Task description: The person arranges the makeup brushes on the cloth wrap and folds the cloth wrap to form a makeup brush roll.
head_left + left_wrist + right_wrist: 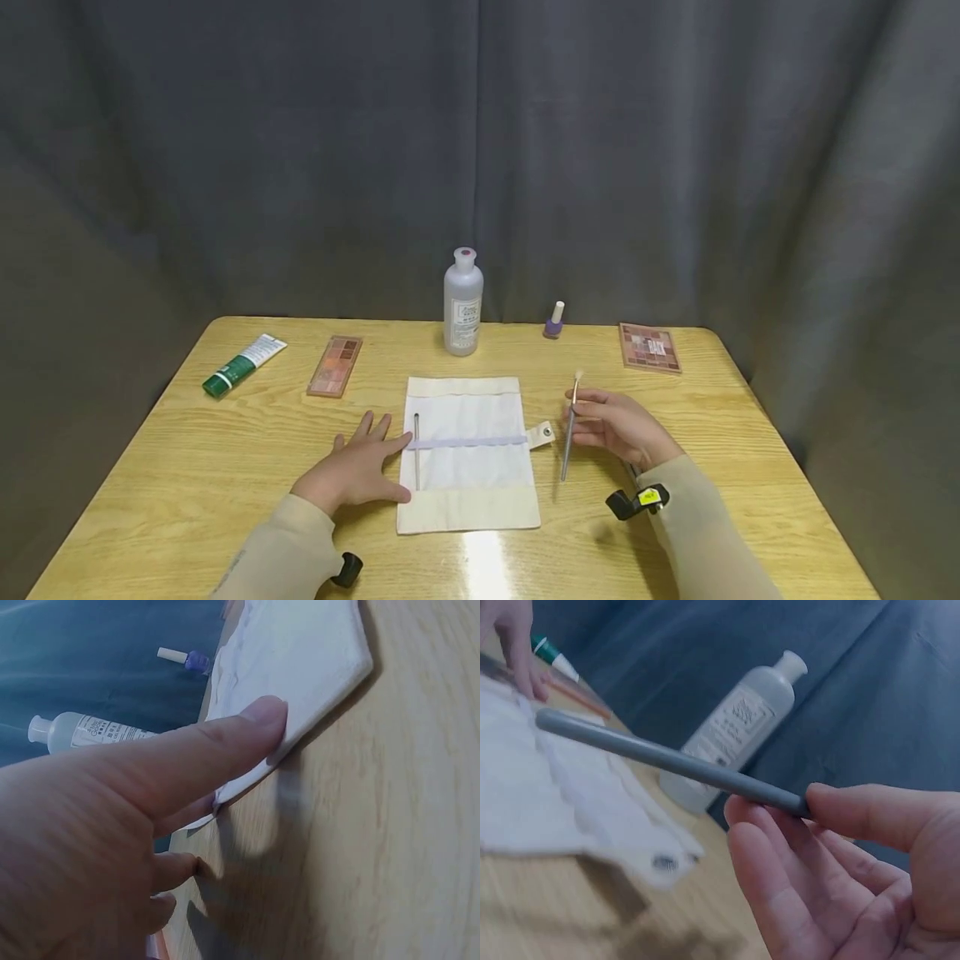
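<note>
My right hand (618, 425) pinches a makeup brush (567, 442) between thumb and fingers, above the table and to the right of a white cloth brush roll (472, 508). The brush's pale bristles point up and away, and its grey handle (652, 754) slants across the right wrist view. My left hand (356, 471) lies with fingers spread on the roll's left edge, thumb and index fingertip touching the cloth. Under the roll's lilac band (480, 442) sits another thin brush (417, 467), near the left side. A snap tab (540, 434) sticks out from the roll's right edge.
Behind the roll stands a clear bottle (463, 308), with a purple nail polish bottle (553, 321) to its right. A green and white tube (243, 365) and an eyeshadow palette (335, 367) lie at left. Another palette (649, 348) lies at the back right. A grey curtain (375, 167) hangs behind.
</note>
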Motion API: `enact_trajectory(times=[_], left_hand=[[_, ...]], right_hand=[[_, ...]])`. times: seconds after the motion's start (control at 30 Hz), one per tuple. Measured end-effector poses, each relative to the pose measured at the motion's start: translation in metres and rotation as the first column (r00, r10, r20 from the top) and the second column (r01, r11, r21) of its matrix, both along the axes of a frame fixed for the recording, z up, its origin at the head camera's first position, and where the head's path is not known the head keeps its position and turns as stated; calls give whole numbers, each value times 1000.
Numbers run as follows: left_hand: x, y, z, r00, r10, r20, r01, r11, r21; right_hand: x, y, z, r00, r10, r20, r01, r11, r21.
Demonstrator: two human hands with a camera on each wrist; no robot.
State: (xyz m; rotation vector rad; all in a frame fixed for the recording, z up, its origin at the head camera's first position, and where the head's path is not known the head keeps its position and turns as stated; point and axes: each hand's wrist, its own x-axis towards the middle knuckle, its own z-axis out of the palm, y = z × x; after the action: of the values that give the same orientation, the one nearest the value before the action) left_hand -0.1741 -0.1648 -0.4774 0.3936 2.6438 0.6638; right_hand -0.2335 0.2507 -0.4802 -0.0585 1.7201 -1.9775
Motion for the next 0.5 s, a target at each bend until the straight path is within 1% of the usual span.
enact_trajectory(times=[0.2,0.37,0.5], left_hand=[[-2,2,-7,999,-21,-42,21,1000,15],[-1,2,-6,999,-45,-25,46,999,27],[-1,2,-5,998,-56,-14,57,998,25]], right_hand=[[-13,-28,14,1000,1,25,1,998,-68],[-27,-57,20,998,-14,69,22,991,-130],[-38,-81,20,994,-38,103,54,985,-161]])
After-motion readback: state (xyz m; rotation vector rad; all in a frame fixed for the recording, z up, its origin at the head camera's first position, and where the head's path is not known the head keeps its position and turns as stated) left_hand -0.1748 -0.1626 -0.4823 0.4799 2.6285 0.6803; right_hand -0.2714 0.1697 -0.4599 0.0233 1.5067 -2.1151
